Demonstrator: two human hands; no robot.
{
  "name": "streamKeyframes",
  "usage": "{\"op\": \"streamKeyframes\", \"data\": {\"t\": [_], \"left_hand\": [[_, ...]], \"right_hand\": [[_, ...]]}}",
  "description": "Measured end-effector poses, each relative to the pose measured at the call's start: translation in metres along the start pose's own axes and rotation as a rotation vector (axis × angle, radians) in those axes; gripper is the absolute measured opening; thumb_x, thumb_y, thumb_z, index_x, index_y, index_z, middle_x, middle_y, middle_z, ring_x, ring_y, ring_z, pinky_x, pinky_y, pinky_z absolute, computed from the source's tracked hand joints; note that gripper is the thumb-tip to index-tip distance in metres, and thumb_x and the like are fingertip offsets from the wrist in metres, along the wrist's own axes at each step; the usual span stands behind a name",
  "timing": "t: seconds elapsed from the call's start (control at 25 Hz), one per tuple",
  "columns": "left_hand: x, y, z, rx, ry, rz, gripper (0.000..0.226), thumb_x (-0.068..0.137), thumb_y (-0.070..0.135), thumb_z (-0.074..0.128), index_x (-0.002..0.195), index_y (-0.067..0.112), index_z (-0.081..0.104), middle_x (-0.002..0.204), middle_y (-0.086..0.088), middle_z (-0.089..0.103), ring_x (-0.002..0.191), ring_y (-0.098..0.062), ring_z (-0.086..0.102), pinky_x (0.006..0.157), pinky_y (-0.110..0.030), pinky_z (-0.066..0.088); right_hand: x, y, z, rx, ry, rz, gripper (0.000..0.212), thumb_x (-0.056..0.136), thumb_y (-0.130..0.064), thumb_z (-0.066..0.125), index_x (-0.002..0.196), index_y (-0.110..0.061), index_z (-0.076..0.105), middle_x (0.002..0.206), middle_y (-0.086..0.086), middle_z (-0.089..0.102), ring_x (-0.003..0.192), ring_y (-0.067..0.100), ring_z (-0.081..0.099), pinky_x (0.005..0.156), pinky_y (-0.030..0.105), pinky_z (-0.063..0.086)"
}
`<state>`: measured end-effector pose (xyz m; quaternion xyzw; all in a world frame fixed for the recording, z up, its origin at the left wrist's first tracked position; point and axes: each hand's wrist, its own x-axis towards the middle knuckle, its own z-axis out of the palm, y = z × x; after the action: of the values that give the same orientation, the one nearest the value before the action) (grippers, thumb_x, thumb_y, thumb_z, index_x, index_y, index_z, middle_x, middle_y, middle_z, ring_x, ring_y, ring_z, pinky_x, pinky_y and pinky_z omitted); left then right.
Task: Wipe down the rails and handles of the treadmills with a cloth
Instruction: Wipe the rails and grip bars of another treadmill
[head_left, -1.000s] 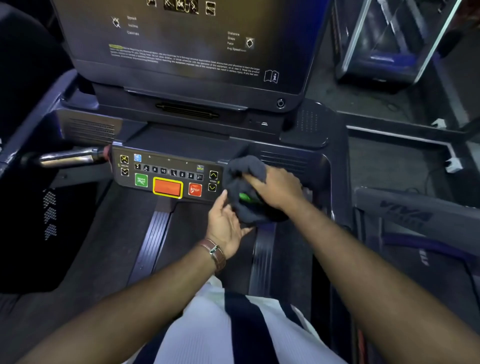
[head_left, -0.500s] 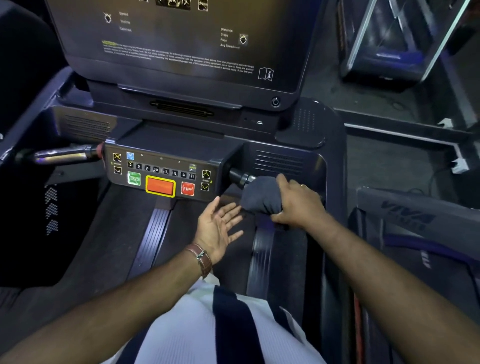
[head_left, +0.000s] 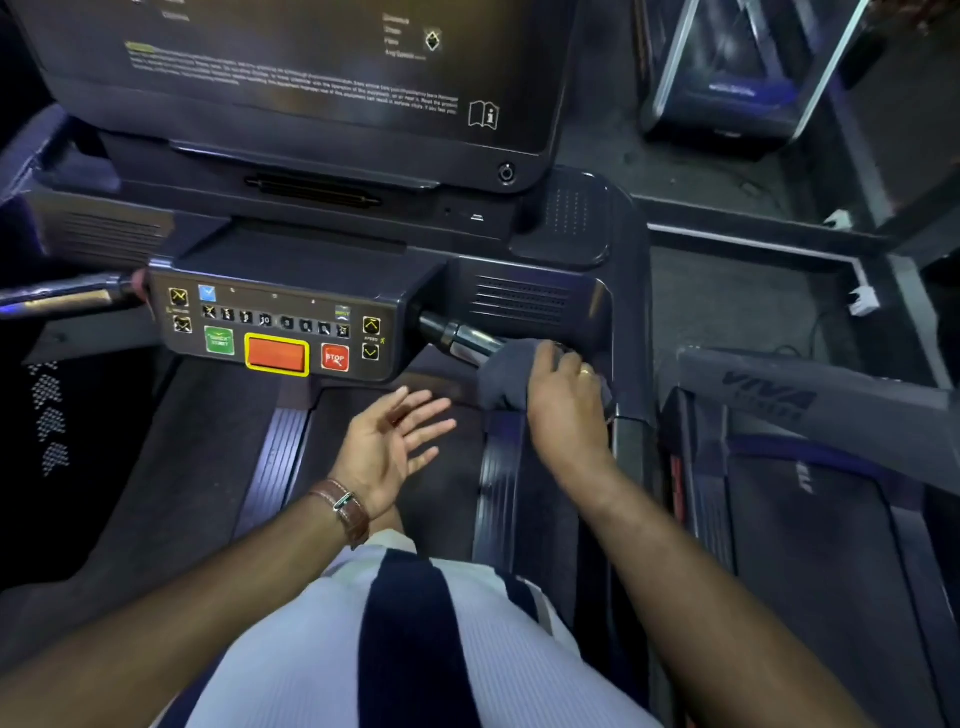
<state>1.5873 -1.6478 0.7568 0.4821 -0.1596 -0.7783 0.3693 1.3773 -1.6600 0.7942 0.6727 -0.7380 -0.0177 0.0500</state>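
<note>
A treadmill (head_left: 631, 312) is seen, its control panel (head_left: 280, 327) mounted below the console (head_left: 311, 93). A chrome handle (head_left: 462, 338) projects from the panel's right side; a cloth (head_left: 506, 374) is draped over it. Below lies the belt (head_left: 447, 493).

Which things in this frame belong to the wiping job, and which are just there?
Part of the job:
- dark cloth, gripped by the right hand
- right chrome handle, with the cloth wrapped round it
- left chrome handle, untouched
- left hand, open, holding nothing

Just there:
- button panel
- console screen
- neighbouring treadmill
</note>
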Motion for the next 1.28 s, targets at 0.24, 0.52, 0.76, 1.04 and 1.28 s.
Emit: {"op": "streamKeyframes", "data": {"t": [0.24, 0.52, 0.76, 1.04, 1.28], "left_hand": [[-0.031, 0.016, 0.013, 0.202, -0.030, 0.190, 0.043, 0.086, 0.035, 0.061, 0.127, 0.023, 0.060, 0.127, 0.001, 0.066, 0.113, -0.018, 0.064, 0.094, -0.039, 0.040], [-0.089, 0.029, -0.013, 0.170, 0.063, 0.462, 0.050, 0.080, -0.002, 0.074, 0.125, -0.003, 0.053, 0.126, -0.021, 0.063, 0.114, -0.031, 0.060, 0.100, -0.045, 0.048], [-0.173, 0.061, -0.096, 0.177, 0.494, 0.617, 0.025, 0.092, 0.001, 0.061, 0.070, 0.012, 0.053, 0.069, -0.003, 0.049, 0.065, -0.009, 0.047, 0.059, -0.021, 0.039], [-0.260, 0.075, -0.187, -0.074, 0.654, 0.698, 0.012, 0.097, 0.012, 0.057, 0.096, 0.004, 0.066, 0.090, -0.009, 0.072, 0.081, -0.019, 0.068, 0.072, -0.029, 0.055], [-0.317, 0.082, -0.258, -0.335, 0.696, 0.730, 0.025, 0.098, 0.018, 0.057, 0.114, 0.001, 0.066, 0.106, -0.015, 0.073, 0.096, -0.026, 0.071, 0.074, -0.031, 0.058]], "right_hand": [[0.001, 0.006, -0.061, 0.690, -0.093, 0.068, 0.036, 0.067, -0.005, 0.065, 0.099, -0.023, 0.065, 0.082, 0.002, 0.069, 0.081, 0.028, 0.065, 0.068, 0.031, 0.053], [-0.033, -0.082, -0.064, 1.620, -0.361, 0.259, 0.033, 0.068, -0.018, 0.077, 0.096, -0.012, 0.062, 0.086, 0.002, 0.072, 0.079, 0.015, 0.069, 0.072, 0.034, 0.055], [-0.048, -0.174, -0.085, 1.683, -0.657, 0.047, 0.023, 0.081, 0.005, 0.050, 0.074, -0.010, 0.066, 0.069, 0.003, 0.066, 0.060, 0.011, 0.058, 0.055, 0.023, 0.044], [-0.091, -0.306, -0.111, 1.605, -0.836, -0.166, 0.035, 0.088, 0.006, 0.049, 0.105, -0.014, 0.072, 0.103, 0.013, 0.075, 0.097, 0.028, 0.070, 0.089, 0.041, 0.055], [-0.128, -0.386, -0.114, 1.184, -0.883, -0.784, 0.111, 0.066, -0.024, 0.092, 0.155, -0.031, 0.026, 0.143, -0.018, 0.046, 0.123, -0.012, 0.049, 0.098, 0.018, 0.047]]}}
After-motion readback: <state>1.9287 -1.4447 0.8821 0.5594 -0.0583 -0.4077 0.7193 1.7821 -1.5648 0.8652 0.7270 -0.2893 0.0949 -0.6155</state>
